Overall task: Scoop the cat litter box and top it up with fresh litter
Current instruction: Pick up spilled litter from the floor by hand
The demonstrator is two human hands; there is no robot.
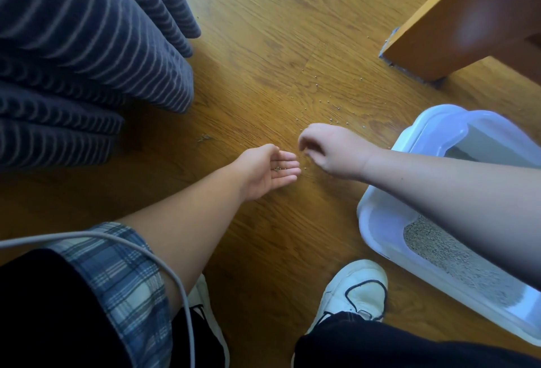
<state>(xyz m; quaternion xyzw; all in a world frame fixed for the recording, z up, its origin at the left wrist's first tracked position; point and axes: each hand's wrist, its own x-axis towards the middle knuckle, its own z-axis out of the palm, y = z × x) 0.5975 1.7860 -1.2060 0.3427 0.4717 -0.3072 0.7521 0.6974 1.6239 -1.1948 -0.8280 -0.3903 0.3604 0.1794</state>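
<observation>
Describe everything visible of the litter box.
The litter box is pale blue-white plastic with rounded corners and a broad rim, standing on the wood floor at the right, cut off by the frame. Grey granular litter lies inside. The right forearm crosses over it, hiding its middle; contact cannot be told.
</observation>
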